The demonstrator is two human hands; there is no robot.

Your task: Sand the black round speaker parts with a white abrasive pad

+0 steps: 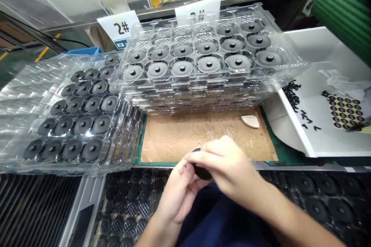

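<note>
Pinching a round black part point(203, 173) between both hands, we hold it just above our dark blue clothing point(220, 216), near the front edge of the bench. Our right hand point(224, 166) comes over the top with its fingers pressed together, while our left hand point(179, 193) supports the part from below and the left, so most of it is hidden. Ahead of us lies a brown cardboard sheet point(185, 139) with a pale wedge-shaped piece point(249, 121) on it. Behind the sheet rises a stack of clear plastic trays point(191, 92), the top one filled with grey discs with black centres. To our left, a clear tray point(23, 100) holds darker discs, and a white card marked 2# point(121, 27) stands behind it. To our right, a white tray point(292, 123) holds small black rings, and black moulded trays point(327, 197) lie below the bench edge
</note>
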